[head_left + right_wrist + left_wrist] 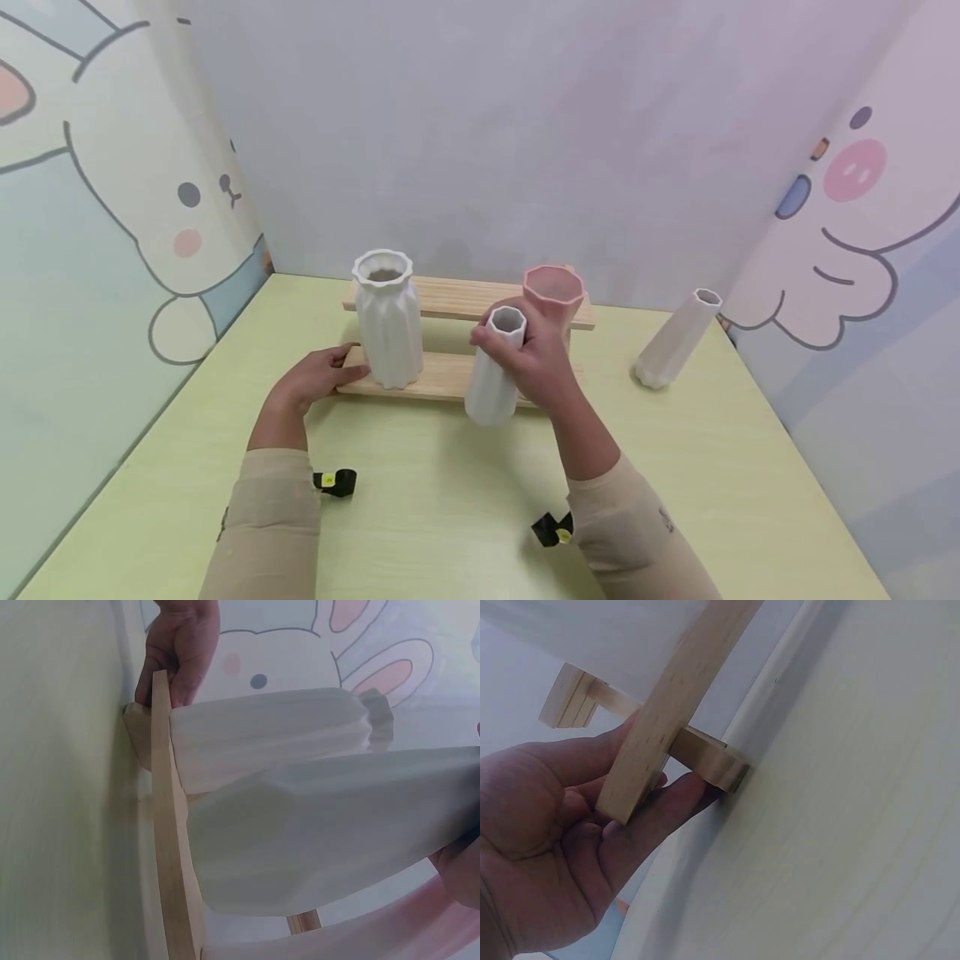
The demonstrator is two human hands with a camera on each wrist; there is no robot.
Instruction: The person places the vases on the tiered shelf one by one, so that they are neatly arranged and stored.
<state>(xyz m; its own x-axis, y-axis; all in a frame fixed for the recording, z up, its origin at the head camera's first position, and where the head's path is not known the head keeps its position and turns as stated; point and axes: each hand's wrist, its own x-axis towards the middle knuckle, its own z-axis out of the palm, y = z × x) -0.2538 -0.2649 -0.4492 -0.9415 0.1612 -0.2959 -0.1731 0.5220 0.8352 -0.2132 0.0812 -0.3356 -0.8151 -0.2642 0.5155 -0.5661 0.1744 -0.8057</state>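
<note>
A two-tier wooden stand [450, 375] sits on the table, its upper board at the back. My left hand [318, 375] grips the left end of the lower board [660, 727], thumb above and fingers beneath. By its neck, my right hand [536, 358] holds a slim white vase [491, 387], slightly tilted, at the lower board's front edge. Whether its base touches the board I cannot tell. On the board's left part stands a wide white ribbed vase [390, 333]. A pink vase [553, 292] is at the right, partly hidden behind my right hand.
Another slim white vase [675, 342] stands on the table to the right of the stand. Black straps with yellow labels show beside the left sleeve [273, 508] and right sleeve [630, 525]. Cartoon-printed walls [480, 142] border the table [435, 517] at back and sides.
</note>
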